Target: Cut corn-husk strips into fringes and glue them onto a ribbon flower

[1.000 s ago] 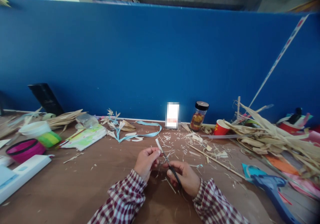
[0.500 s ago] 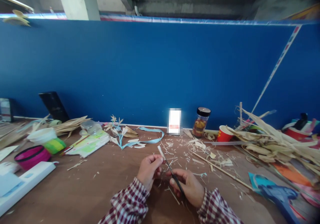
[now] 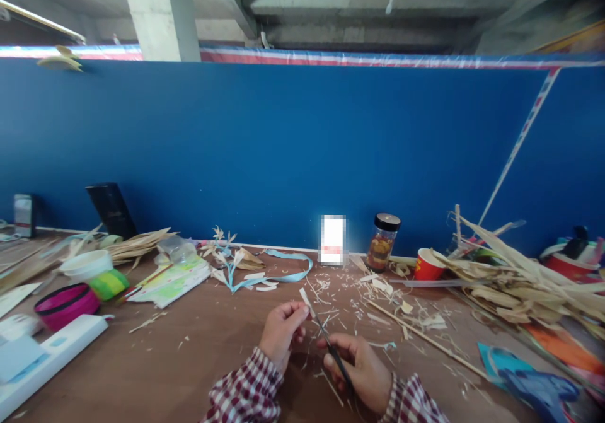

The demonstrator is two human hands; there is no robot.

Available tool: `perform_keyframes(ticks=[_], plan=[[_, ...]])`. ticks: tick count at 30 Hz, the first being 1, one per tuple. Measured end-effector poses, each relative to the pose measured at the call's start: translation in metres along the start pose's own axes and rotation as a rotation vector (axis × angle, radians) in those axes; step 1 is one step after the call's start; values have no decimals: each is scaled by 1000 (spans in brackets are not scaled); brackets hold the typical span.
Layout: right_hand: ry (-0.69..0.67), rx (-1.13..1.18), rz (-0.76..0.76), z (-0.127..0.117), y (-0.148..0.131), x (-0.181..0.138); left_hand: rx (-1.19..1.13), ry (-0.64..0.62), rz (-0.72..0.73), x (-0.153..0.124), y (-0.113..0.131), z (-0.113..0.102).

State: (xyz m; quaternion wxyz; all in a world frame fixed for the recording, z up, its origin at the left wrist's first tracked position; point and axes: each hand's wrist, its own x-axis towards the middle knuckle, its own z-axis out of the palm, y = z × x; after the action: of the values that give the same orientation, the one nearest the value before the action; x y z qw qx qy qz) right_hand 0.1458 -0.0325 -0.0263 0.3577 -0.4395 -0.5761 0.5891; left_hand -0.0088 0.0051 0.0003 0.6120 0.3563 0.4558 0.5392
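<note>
1. Between my two grips, low over the brown table (image 3: 189, 360), is the work. My left grip (image 3: 282, 333) is pinched closed on a pale strip (image 3: 305, 298), thumb and fingertips on its lower end, so it stands up and leans away to the left.
2. My right grip (image 3: 362, 369) is closed round the dark handles of small scissors (image 3: 331, 347). The blades point up and left toward the strip, close to my left fingertips; I cannot tell whether they touch it.
3. Just beyond both grips, pale scraps (image 3: 331, 284) lie flat on the table, below the raised strip.
4. Farther beyond and left of my left grip, a light blue ribbon (image 3: 293, 276) curls among dry leaf bits, with a printed sheet (image 3: 170, 278) to its left.
5. Well to the left of that grip are a pink bowl (image 3: 66, 303), a green roll (image 3: 109, 283), a white tub (image 3: 87, 264) and, nearer me, a white box (image 3: 47, 353).
6. Beyond my right grip, a dark-lidded jar (image 3: 384, 242) and a red cup (image 3: 426, 264) stand by the blue wall (image 3: 283, 145). A thin stick (image 3: 425, 338) slants off to that grip's right, dry husks (image 3: 520, 284) are heaped farther right, and a blue tool (image 3: 539, 391) lies nearest me.
7. Compared with a second ago, both grips hold the same things the same way. They sit lower in view, and more concrete ceiling shows above the wall. Things on the table have kept their places.
</note>
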Motion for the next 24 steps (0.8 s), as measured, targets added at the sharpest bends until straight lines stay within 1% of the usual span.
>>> perform_keyframes(ticks=[6, 14, 20, 24], plan=[[10, -5, 19, -1, -1, 1, 0, 12, -5, 1, -2, -1], [5, 6, 39, 0, -7, -1, 19, -30, 12, 3, -6, -2], [2, 32, 30, 1, -9, -2, 41, -12, -28, 0, -5, -1], [-9, 26, -6, 0, -9, -2, 44, -16, -54, -3, -3, 1]])
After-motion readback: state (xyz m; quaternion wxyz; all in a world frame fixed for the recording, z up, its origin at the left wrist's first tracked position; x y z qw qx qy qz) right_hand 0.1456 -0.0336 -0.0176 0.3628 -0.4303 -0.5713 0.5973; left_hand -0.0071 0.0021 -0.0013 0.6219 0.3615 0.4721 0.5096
